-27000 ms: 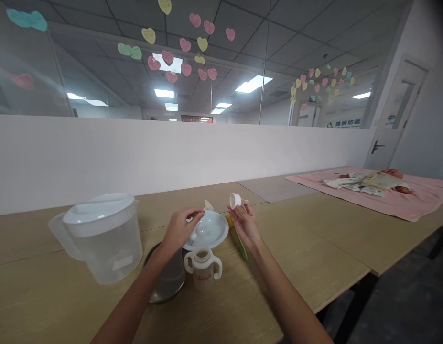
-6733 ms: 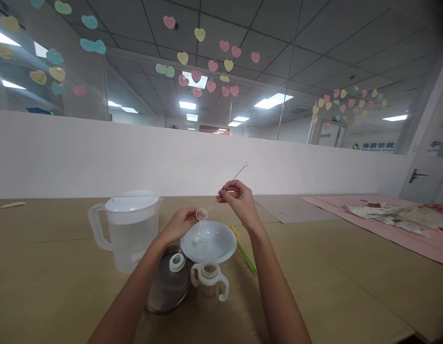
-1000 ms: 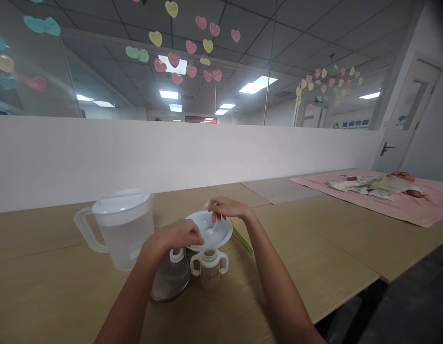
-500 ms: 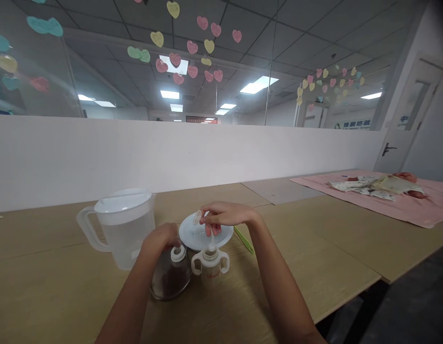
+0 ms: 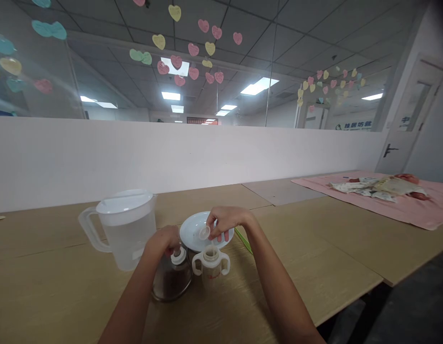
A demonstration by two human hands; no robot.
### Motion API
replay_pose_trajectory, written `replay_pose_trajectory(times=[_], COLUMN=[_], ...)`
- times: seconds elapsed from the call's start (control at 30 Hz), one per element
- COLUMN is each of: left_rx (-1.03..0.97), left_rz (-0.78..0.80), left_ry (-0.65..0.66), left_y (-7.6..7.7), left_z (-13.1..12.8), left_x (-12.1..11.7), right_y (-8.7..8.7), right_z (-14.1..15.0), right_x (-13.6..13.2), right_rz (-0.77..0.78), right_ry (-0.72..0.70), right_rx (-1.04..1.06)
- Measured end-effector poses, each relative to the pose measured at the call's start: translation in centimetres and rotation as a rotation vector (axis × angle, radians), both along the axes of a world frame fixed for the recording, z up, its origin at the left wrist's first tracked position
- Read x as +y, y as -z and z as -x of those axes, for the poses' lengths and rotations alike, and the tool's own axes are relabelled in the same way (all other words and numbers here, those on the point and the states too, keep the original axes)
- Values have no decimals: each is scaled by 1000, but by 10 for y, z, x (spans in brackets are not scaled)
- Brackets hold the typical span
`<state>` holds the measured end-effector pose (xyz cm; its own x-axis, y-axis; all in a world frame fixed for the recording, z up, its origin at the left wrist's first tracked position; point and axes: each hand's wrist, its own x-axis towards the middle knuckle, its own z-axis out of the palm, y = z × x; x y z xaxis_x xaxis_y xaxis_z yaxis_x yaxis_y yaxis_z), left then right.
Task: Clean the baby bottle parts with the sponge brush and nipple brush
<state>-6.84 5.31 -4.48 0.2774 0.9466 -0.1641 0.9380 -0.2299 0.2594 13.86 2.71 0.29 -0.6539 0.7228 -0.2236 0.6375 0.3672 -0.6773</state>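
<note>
A baby bottle [image 5: 211, 274] with two white side handles stands upright and uncovered on the table. Over its mouth, my right hand [image 5: 226, 222] pinches a small clear round cap [image 5: 204, 232]; something thin and pale shows between hand and bottle mouth. My left hand [image 5: 168, 239] is bent down with its fingers closed at a white bottle ring [image 5: 178, 256], beside the bottle on its left. Under that ring is a dark, shiny, rounded vessel [image 5: 171, 284], partly covered by my forearm. Behind the bottle lies a white plate [image 5: 190, 229].
A clear plastic jug [image 5: 126, 229] with lid and handle stands left, apparently holding water. Right of the plate lies a green strip-like thing [image 5: 243, 240]. Farther right, a baby doll [image 5: 393, 186] in clothes lies on a pink cloth [image 5: 422, 210]. A white wall [image 5: 189, 157] runs behind the table.
My right hand has moved slightly right and turned, bringing the clear cap lower and nearer the bottle mouth. The left hand has stayed almost in place at the ring.
</note>
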Motion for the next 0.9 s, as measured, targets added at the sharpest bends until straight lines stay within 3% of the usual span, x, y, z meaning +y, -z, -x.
replay_pose_trajectory(times=[0.2, 0.4, 0.53, 0.67, 0.9], left_rx=[63, -109, -205, -269, -562], left_rz=[-161, -508, -631, -672, -680], left_ry=[-66, 134, 227, 213, 219], left_y=[-31, -62, -67, -66, -70], left_z=[11, -9, -29, -36, -26], left_x=[-11, -41, -54, -56, -57], right_y=[2, 2, 5, 6, -2], right_z=[-4, 5, 21, 27, 24], right_x=[7, 6, 3, 7, 3], right_rz=[-41, -272, -431, -563, -419], right_ry=[99, 120, 105, 182, 103], right_rx=[-1, 276, 387, 471, 689])
